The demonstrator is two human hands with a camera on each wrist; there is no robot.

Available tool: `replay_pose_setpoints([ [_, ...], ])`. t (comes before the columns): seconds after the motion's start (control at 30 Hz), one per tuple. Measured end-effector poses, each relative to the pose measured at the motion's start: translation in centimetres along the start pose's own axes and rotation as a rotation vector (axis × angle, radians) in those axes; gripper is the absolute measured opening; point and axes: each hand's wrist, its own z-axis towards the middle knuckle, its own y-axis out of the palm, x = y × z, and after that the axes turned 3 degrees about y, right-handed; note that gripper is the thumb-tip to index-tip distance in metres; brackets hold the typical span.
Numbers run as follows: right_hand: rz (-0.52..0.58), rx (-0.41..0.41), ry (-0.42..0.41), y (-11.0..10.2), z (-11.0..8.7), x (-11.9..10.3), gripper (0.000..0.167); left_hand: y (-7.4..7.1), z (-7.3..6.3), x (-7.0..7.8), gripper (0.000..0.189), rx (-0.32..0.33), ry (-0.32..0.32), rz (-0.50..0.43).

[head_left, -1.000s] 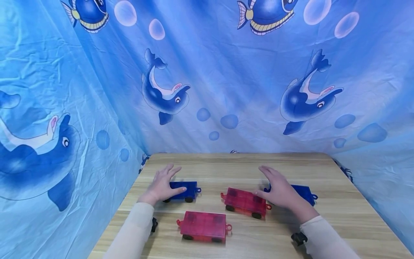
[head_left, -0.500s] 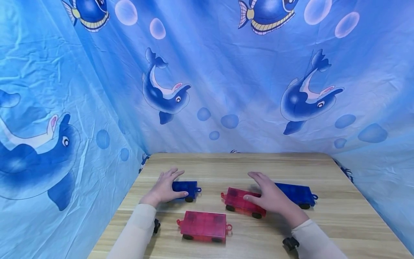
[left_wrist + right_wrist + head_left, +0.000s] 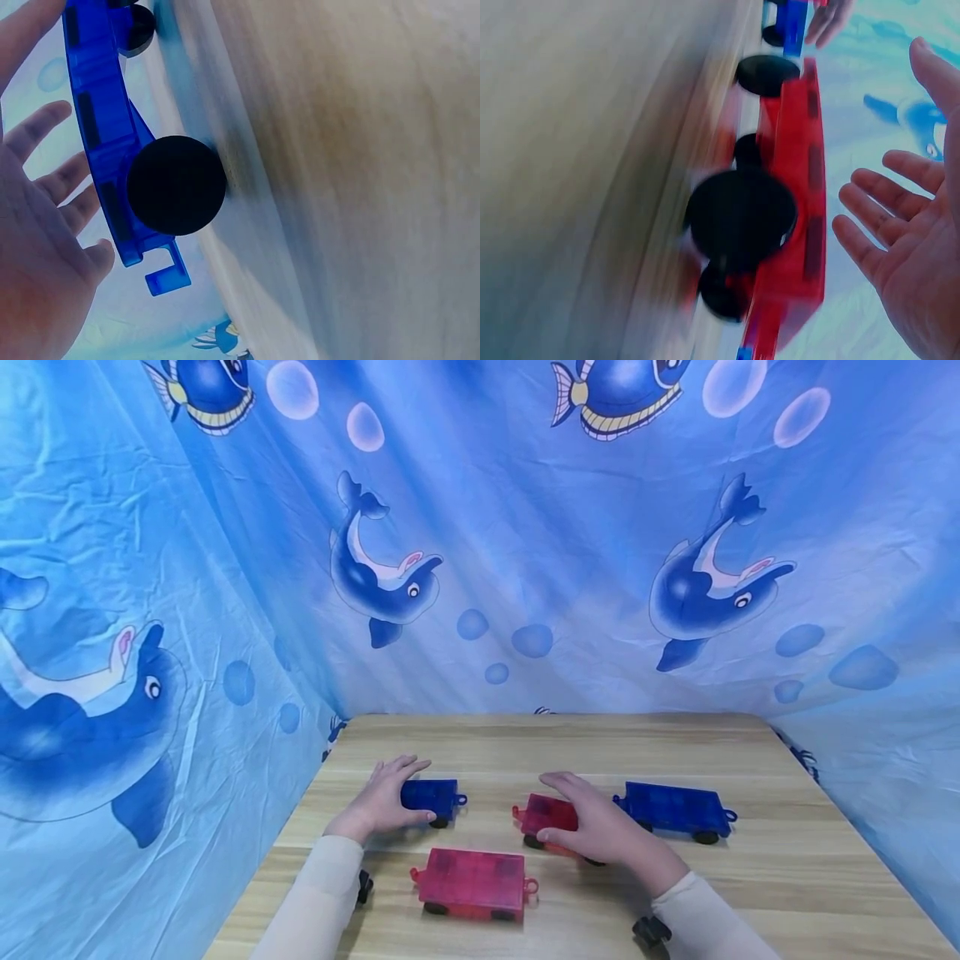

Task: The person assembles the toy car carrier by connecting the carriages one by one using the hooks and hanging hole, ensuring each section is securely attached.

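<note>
Right hand (image 3: 597, 824) has shifted leftward over the centre-right red wagon (image 3: 549, 812). Its fingers spread empty, left hand (image 3: 381, 802) likewise; brushing could roll the wagon.

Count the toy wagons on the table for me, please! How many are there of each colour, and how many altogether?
Red: 2, the near red wagon and the far red wagon
Blue: 2, the left blue wagon and the right blue wagon
Total: 4 wagons
</note>
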Motion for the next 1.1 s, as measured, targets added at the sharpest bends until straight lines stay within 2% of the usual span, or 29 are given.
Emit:
replay_pose_setpoints([
  [0.27,0.021,-0.080,-0.077,1.3,0.0,-2.0,0.087,0.5,-0.6,0.0,0.099,-0.015,-0.029,-0.035],
  [0.53,0.072,-0.152,-0.073,2.5,-0.2,-3.4,0.083,0.9,-0.7,0.3,0.098,-0.020,-0.052,-0.026],
  [0.7,0.102,-0.193,-0.100,3.2,-0.4,-3.9,0.082,0.9,-0.6,0.6,0.096,-0.021,-0.051,-0.038],
  [1.1,0.036,-0.261,-0.190,3.7,-1.1,-5.7,0.083,1.2,-0.7,0.6,0.087,-0.009,-0.090,-0.026],
])
